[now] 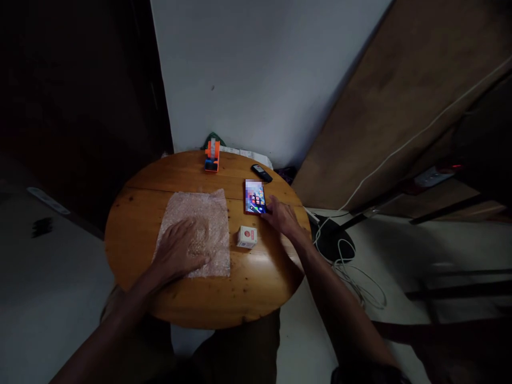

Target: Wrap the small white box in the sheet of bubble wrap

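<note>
A sheet of bubble wrap [218, 224] lies spread on the round wooden table [132, 224]. My left hand [178, 248] rests on it with fingers stretched out; a raised, brownish patch beside the fingers is too unclear to name. To the right, a smartphone [255, 200] lies with its screen lit. My right hand [282, 216] is at its lower right edge, the thumb touching the corner and the fingers bent alongside. Between the two hands stands a small white box [247, 237] with a red mark.
An orange tape dispenser [212, 156] stands at the table's far edge, near the wall. A dark handheld device [261, 173] lies behind the smartphone. White cables [360, 288] coil on the floor to the right, by a leaning wooden board [384, 122].
</note>
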